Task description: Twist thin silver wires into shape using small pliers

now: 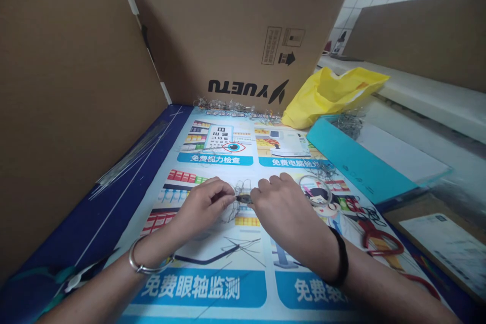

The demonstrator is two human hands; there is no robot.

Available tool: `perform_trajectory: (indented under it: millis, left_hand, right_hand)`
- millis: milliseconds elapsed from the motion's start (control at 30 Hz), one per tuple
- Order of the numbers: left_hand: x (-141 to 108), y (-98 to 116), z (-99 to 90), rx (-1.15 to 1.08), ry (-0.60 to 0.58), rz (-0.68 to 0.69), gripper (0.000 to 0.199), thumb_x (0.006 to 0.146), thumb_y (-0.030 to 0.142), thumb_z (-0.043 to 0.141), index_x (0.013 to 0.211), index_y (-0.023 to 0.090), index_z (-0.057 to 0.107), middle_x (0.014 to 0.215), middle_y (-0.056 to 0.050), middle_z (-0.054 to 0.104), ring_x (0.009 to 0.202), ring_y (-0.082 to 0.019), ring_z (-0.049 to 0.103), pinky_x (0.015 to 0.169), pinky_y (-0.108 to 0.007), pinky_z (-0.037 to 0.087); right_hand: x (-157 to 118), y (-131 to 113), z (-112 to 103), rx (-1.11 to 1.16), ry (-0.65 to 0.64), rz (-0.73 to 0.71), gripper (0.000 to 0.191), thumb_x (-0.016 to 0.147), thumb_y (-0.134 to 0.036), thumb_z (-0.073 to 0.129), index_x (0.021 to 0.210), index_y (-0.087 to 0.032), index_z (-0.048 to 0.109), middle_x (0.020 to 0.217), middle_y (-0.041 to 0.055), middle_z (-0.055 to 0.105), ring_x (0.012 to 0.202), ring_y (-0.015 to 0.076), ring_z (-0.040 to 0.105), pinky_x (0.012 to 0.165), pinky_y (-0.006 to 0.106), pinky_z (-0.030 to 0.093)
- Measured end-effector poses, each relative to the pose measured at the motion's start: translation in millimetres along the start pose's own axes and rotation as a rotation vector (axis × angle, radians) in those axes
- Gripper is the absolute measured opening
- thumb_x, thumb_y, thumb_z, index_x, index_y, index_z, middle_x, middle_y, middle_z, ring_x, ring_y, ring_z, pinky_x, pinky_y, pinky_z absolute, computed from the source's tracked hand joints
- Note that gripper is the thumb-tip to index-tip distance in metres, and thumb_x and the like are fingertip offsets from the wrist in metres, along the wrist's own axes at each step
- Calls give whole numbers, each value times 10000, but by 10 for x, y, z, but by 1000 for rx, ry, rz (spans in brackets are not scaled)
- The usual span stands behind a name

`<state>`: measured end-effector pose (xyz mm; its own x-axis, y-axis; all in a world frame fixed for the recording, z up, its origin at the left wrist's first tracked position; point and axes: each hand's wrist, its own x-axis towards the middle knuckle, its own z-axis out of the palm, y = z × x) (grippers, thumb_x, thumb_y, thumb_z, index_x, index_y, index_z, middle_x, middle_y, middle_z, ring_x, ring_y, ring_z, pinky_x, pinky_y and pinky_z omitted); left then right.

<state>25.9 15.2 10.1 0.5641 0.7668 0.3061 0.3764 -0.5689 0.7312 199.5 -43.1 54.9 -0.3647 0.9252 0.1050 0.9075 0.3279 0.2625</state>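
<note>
Wire [229,214] sat at the centre of the frame, its thin loops spreading above and below the fingertips. The left hand [203,205] had thumb and forefinger pinched together on it, and the right hand [285,212] was closed around pliers [244,199]; whether their tips gripped the wire, I cannot tell. Some bending seemed done, since the loops already had shape, but the piece looked unfinished, with fine strands sticking out. Just below, loose lengths [243,249] lay crossed and unshaped. Right of centre was a coil [329,190], and red-handled scissors [383,250] rested at lower right. Straight rods [132,158] at left looked unworked, while tangled wire pieces [231,106] lined the poster's [255,136] top edge, perhaps finished, perhaps scrap.
</note>
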Motion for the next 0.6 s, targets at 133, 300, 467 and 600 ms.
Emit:
perform_trajectory:
  millis: [133, 300, 467, 600]
  left_hand:
    - [8, 29, -23, 25, 2, 19, 121, 831, 165, 519, 735, 173, 593, 687, 5, 585, 653, -126, 534, 612, -252, 421]
    - [-4, 2, -58, 27, 6, 45, 137, 827, 157, 525, 703, 170, 584, 672, -3, 577, 661, -133, 530, 617, -257, 421]
    - [-39, -51, -20, 80, 26, 92, 139, 819, 113, 521, 707, 164, 585, 673, -8, 566, 663, -135, 523, 616, -261, 411]
    - [-62, -70, 28, 137, 18, 145, 159, 830, 86, 484, 720, 162, 571, 684, -15, 557, 666, -138, 513, 603, -258, 400]
  right_hand:
    - [16, 0, 2, 8, -24, -12, 105, 779, -119, 567, 692, -166, 603, 692, 61, 602, 645, 197, 504, 604, 324, 212]
    - [12, 11, 17, 15, -19, -15, 99, 757, -104, 570, 683, -164, 598, 682, 62, 597, 636, 198, 499, 593, 323, 198]
    - [-13, 18, 34, 16, 12, -19, 125, 742, -81, 564, 657, -171, 581, 647, 57, 578, 612, 188, 484, 591, 328, 189]
    - [-22, 17, 35, 40, 24, -26, 129, 748, -79, 547, 670, -176, 584, 667, 64, 587, 624, 209, 495, 591, 337, 191]
